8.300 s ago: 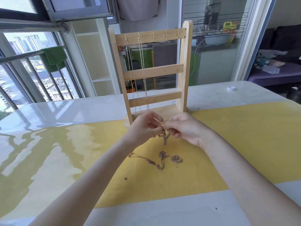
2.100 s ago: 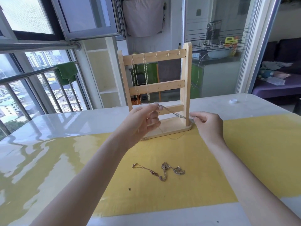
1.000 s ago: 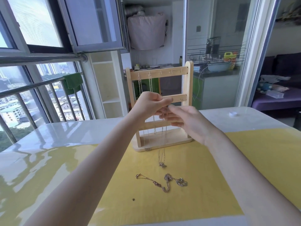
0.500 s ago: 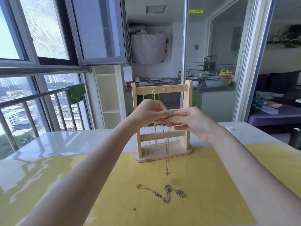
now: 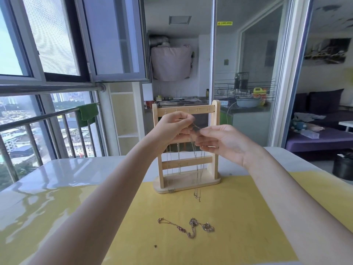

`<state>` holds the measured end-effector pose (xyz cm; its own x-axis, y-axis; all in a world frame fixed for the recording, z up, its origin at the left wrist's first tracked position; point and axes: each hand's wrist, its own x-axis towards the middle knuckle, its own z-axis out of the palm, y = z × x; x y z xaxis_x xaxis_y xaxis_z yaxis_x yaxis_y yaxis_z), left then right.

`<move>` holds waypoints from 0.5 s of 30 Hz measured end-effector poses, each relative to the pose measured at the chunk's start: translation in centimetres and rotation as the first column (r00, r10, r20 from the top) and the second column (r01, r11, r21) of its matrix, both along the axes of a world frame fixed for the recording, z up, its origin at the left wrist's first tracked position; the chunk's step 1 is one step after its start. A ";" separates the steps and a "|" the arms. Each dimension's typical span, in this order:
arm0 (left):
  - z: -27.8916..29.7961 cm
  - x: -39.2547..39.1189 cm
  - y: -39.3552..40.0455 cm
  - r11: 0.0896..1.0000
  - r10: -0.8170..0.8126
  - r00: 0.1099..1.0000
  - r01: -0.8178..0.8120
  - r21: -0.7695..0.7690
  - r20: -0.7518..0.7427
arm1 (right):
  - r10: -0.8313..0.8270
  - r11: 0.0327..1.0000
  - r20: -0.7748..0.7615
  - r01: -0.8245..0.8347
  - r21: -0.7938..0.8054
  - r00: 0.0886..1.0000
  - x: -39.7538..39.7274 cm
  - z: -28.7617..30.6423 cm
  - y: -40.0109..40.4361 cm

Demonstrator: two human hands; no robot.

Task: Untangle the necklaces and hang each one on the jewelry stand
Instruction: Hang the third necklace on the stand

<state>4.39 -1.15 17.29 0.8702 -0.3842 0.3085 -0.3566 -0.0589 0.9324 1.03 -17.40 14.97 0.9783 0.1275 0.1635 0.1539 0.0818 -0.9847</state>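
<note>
On the wooden jewelry stand (image 5: 186,148), what appear to be two thin chains (image 5: 178,159) are already hung from the top rail, though the hands partly hide them. A third necklace (image 5: 196,180) is held up in front of the stand, pinched at its top between the curled fingers of the left hand (image 5: 172,129) and the right hand (image 5: 219,143), its loop dangling to the yellow mat (image 5: 238,217). It is not yet hooked. One tangled necklace (image 5: 188,227) is left lying on the mat, so roughly half the task is judged done.
</note>
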 end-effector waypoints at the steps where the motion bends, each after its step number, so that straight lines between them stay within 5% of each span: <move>1: 0.0 -0.1 0.1 0.999 -0.024 0.999 0.022 -0.030 -0.046 | 0.006 1.000 -0.011 -0.006 0.021 1.000 0.0 0.0 0.1; 15: -0.5 -0.1 0.8 1.000 -0.011 0.993 0.010 -0.011 -0.121 | -0.213 0.972 0.058 0.217 -0.086 0.975 0.9 0.1 0.8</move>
<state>4.31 -0.33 16.75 0.8973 -0.3909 0.2053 -0.2415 -0.0454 0.9693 1.94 -16.64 15.05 0.9756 -0.0682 0.2089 0.2059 -0.0482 -0.9774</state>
